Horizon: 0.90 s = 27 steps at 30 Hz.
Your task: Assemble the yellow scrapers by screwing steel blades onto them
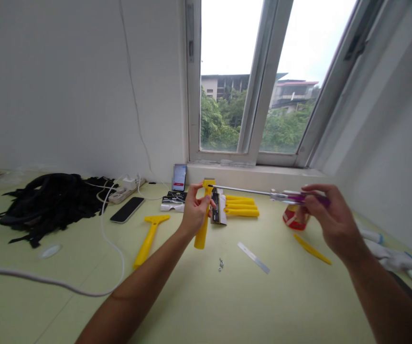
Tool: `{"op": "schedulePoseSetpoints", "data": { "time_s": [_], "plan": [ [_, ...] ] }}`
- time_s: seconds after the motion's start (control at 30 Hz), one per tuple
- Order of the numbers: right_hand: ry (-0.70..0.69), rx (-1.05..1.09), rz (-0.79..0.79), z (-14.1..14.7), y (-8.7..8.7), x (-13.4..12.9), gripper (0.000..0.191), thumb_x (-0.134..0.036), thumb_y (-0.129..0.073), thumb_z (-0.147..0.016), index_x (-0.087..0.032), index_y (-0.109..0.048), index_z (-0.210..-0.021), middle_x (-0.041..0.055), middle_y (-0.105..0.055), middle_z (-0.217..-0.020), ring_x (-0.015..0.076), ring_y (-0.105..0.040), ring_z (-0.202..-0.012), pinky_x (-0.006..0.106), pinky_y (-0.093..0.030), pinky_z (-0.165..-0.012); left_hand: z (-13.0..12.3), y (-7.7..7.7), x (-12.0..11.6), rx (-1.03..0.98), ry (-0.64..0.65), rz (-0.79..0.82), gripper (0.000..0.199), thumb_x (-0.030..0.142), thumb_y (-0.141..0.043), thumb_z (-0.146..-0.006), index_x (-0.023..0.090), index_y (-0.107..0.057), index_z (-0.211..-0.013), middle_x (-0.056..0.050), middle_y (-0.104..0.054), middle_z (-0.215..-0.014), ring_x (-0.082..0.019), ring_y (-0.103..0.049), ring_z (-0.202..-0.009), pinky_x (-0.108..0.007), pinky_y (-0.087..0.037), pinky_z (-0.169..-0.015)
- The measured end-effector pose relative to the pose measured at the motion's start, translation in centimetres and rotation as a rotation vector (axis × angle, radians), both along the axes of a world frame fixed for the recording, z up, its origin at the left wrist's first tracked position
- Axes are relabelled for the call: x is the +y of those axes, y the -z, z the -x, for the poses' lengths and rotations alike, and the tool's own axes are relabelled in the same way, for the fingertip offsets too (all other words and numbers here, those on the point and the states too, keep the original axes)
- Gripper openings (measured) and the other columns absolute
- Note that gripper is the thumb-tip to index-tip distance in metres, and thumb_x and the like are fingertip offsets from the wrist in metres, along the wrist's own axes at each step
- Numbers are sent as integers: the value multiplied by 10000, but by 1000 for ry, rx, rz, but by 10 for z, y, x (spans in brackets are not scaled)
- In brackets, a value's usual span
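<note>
My left hand is wrapped round the handle of a yellow scraper, held upright above the table with its head at the top. In my right hand is a screwdriver with a clear and purple handle. Its long shaft points left, and the dark tip meets the scraper's head. Below lie a few small screws and nuts and a flat metal blade. A second yellow scraper rests left of my left forearm. One loose yellow piece lies near my right wrist.
Several yellow scrapers lie stacked behind my left hand. A red container stands behind my right hand, with white gloves at the right. Leftward are a phone, a power strip, a white cable and a black heap.
</note>
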State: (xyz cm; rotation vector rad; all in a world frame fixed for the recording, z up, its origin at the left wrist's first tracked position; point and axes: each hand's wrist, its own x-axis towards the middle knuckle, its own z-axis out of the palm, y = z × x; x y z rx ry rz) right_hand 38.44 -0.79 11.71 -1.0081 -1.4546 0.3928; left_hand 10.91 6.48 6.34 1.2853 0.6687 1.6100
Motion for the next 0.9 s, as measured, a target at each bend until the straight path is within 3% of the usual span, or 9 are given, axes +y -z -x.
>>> {"op": "schedulePoseSetpoints", "data": {
  "time_s": [0.07, 0.1, 0.2, 0.33, 0.4, 0.47, 0.63, 0.73, 0.9],
  "plan": [
    [-78, -32, -4, 0, 0, 0, 375, -436, -691, -813, -274, -515, -1102, 54, -673, -1081, 152, -642, -624, 329, -575, -582, 0, 1, 0, 0, 0, -3, 393, 359, -708, -784, 259, -436, -1048, 45, -587, -795, -108, -627, -573, -178, -445, -409],
    [-47, -29, -6, -1, 0, 0, 365, -438, -694, -811, -266, -523, -1084, 57, -672, -1080, 149, -638, -617, 321, -570, -567, -1, 1, 0, 2, 2, -5, 386, 354, -706, -785, 257, -435, -1042, 39, -591, -821, -106, -629, -579, -175, -443, -405],
    [95, 18, 5, -2, -1, 1, 282, -499, -606, -867, -238, -546, -959, 5, -650, -741, 118, -541, -460, 256, -488, -430, -2, 1, -1, 0, 3, -15, 376, 345, -711, -776, 254, -435, -1014, 19, -592, -945, -97, -633, -594, -168, -438, -388],
    [-74, 9, -10, -4, -1, 4, 368, -447, -693, -811, -274, -508, -1078, 32, -682, -969, 146, -620, -568, 310, -551, -526, -3, -2, -2, 0, -1, -31, 359, 331, -715, -767, 249, -444, -989, 4, -569, -1057, -91, -635, -602, -174, -440, -379],
    [-17, 16, -24, -3, 1, 6, 361, -453, -708, -796, -257, -529, -1039, 12, -681, -822, 140, -588, -504, 282, -518, -463, -2, -2, -2, -7, 2, -29, 365, 332, -719, -763, 247, -441, -984, -1, -566, -1075, -92, -637, -601, -176, -441, -376],
    [75, 43, -12, 0, 3, 7, 324, -504, -668, -816, -231, -552, -946, -32, -594, -598, 118, -505, -400, 237, -439, -369, -2, -2, -1, -12, 8, -20, 379, 340, -722, -761, 248, -436, -991, 1, -578, -1051, -99, -641, -606, -175, -442, -380],
    [15, 21, -57, 7, 5, 4, 422, -507, -712, -769, -257, -526, -1054, 34, -675, -894, 147, -602, -530, 251, -455, -380, 1, 2, 3, -2, -3, -13, 383, 352, -712, -771, 246, -440, -1020, 29, -588, -855, -112, -639, -588, -171, -439, -392],
    [100, -62, -3, 4, 5, 2, 312, -507, -633, -842, -229, -562, -965, -1, -616, -669, 141, -558, -459, 253, -454, -379, 2, 2, 4, 14, -3, 12, 390, 357, -713, -765, 246, -442, -1022, 42, -579, -817, -92, -613, -541, -168, -439, -400],
    [-88, -58, 5, -1, 6, 6, 411, -446, -707, -797, -276, -502, -1110, 15, -683, -882, 170, -642, -600, 293, -535, -477, 3, -2, 4, 6, -11, 16, 392, 357, -726, -744, 245, -457, -1006, 40, -577, -830, -105, -630, -572, -173, -439, -399]
  ]
}}
